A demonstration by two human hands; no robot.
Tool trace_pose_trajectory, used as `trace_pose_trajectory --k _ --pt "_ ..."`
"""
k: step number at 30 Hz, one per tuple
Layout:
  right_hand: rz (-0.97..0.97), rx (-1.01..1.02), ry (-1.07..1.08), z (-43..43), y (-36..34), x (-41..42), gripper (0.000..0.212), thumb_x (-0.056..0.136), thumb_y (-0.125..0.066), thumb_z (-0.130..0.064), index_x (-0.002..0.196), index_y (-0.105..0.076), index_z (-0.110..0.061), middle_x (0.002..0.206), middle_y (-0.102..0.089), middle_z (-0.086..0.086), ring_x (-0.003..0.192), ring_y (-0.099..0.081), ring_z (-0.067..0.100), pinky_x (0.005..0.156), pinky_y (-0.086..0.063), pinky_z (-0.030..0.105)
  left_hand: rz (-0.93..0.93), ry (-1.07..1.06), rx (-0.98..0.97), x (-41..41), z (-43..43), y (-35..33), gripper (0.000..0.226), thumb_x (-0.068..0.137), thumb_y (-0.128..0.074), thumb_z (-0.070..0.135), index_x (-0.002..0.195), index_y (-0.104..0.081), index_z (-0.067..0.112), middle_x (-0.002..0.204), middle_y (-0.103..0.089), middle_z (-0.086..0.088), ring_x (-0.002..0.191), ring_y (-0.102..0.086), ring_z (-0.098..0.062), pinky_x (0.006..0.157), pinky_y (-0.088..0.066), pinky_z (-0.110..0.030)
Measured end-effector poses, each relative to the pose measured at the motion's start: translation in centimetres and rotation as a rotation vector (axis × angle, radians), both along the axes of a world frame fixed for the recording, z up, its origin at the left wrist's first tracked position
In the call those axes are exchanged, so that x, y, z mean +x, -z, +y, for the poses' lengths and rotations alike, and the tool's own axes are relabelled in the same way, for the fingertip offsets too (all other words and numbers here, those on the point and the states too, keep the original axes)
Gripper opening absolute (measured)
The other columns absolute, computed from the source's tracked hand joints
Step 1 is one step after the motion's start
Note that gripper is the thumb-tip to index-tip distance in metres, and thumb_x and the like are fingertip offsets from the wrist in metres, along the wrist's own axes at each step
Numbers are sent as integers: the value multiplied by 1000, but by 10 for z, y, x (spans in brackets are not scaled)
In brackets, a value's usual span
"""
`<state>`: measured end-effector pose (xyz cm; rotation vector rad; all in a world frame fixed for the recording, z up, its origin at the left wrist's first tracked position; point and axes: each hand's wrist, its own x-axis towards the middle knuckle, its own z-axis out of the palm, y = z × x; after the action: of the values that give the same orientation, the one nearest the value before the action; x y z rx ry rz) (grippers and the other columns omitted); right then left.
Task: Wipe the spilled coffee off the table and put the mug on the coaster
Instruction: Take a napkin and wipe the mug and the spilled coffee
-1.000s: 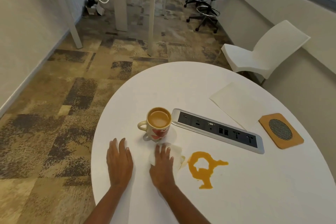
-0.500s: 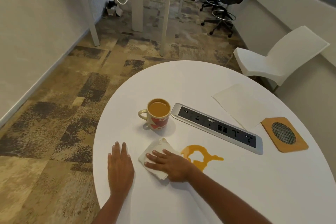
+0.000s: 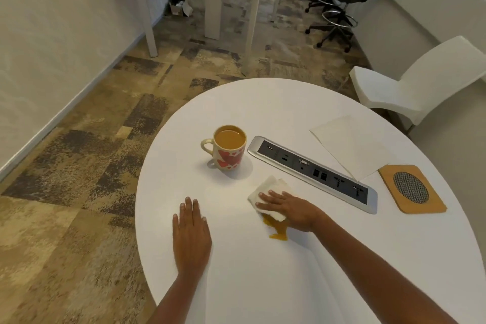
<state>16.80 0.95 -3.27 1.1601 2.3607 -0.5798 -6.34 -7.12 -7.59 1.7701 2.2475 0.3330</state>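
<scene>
With right hand (image 3: 289, 208) flat, fingers straight, pressing a folded white napkin (image 3: 269, 189) onto the coffee spill (image 3: 277, 230). Left hand (image 3: 191, 231) palm-down on the white table (image 3: 263, 284), fingers straight, holding nothing. Beyond, heart-patterned mug (image 3: 228, 150) of coffee upright beside the socket panel (image 3: 313, 173); cork coaster (image 3: 411, 188) well apart, far right.

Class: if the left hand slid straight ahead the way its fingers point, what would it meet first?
Probably the mug, at its handle, clipped by the left hand on its thumb side; it is close and might slip past.
</scene>
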Motion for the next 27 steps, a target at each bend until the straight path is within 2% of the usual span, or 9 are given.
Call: trace_pose_trajectory --k 4,7,9,12,15,17,24,27 --pt "221 -15 408 -29 4 6 60 95 -37 -5 148 -9 -17 159 -1 5 147 1 24 118 0 37 -11 -6 -13 6 -9 1 48 88 -26 16 121 -53 -9 125 -56 -29 113 -56 -42 94 -45 -55" --pt "331 -5 672 -46 15 -15 70 91 -44 0 148 -6 -14 159 0 6 147 5 24 117 4 40 -21 -3 -38 10 -14 1 55 96 -13 20 120 -53 -9 125 -56 -29 113 -57 -42 93 -46 -55" --pt "320 53 782 -55 26 -32 70 92 -41 -2 148 -1 -15 159 2 6 147 5 25 117 2 41 -30 -4 -36 12 -16 3 62 97 -4 23 120 -52 -9 125 -56 -29 113 -57 -42 93 -46 -54" --pt "338 115 932 -65 38 -59 67 92 -33 -2 148 0 -16 159 5 6 147 5 27 118 1 44 -44 -22 -32 15 -18 5 63 97 -3 23 121 -52 -9 126 -55 -30 113 -56 -42 93 -46 -54" --pt "351 136 969 -70 42 -78 66 92 -30 -2 149 0 -17 159 6 8 146 6 30 117 2 46 -56 -31 -30 19 -21 5 64 97 -3 25 121 -52 -9 126 -55 -30 114 -56 -42 94 -45 -54" --pt "331 156 862 -74 43 -78 64 94 -32 -6 149 -1 -19 159 5 7 146 6 30 117 2 47 -62 -37 -30 22 -22 5 65 97 -2 25 121 -52 -8 126 -55 -29 114 -56 -42 94 -45 -55" --pt "147 101 61 -71 37 -14 69 92 -45 -15 148 -7 -27 159 6 3 146 9 26 118 3 41 -56 -47 -41 25 -24 2 64 97 -3 26 121 -52 -8 125 -55 -30 114 -55 -43 94 -45 -55" --pt "40 130 -180 -49 25 11 72 89 -46 -10 147 -10 -33 159 5 1 146 9 26 118 2 45 -32 -60 -24 26 -26 3 52 94 -18 21 121 -52 -9 126 -54 -30 116 -54 -44 96 -43 -56"
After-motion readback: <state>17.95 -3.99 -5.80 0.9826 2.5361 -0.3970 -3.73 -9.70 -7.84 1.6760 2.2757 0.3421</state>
